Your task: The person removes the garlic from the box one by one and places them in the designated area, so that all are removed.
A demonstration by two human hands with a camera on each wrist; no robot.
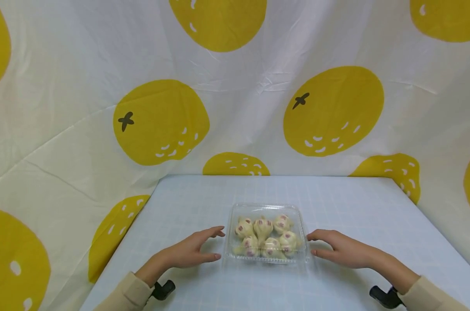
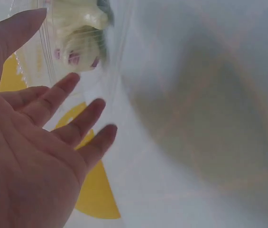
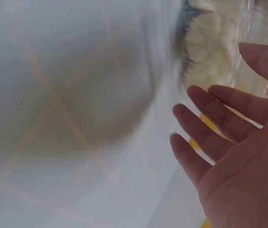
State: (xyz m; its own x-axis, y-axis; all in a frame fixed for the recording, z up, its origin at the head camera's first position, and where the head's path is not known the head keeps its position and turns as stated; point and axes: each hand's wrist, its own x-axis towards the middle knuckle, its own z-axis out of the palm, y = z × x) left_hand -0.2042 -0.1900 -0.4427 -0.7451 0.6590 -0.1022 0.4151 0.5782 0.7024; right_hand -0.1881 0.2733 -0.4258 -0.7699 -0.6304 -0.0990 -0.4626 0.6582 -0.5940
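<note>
A clear plastic clamshell box (image 1: 267, 260) with its lid down sits on the table in the head view. Through the lid show several cream-coloured, garlic-shaped pieces (image 1: 263, 228) with purplish marks. My left hand (image 1: 190, 250) is just off the box's left side, fingers spread and palm turned toward it. On the other side, my right hand (image 1: 344, 248) has its fingertips right at the box's right edge, fingers loosely extended. In the wrist views, the left palm (image 2: 34, 152) and right palm (image 3: 247, 175) hold nothing.
A pale, checked cloth covers the table (image 1: 204, 194). Behind and beside it hangs a white curtain (image 1: 242, 95) printed with yellow fruit. Each wrist wears a small black camera, such as the left camera (image 1: 163, 290) below the cuff.
</note>
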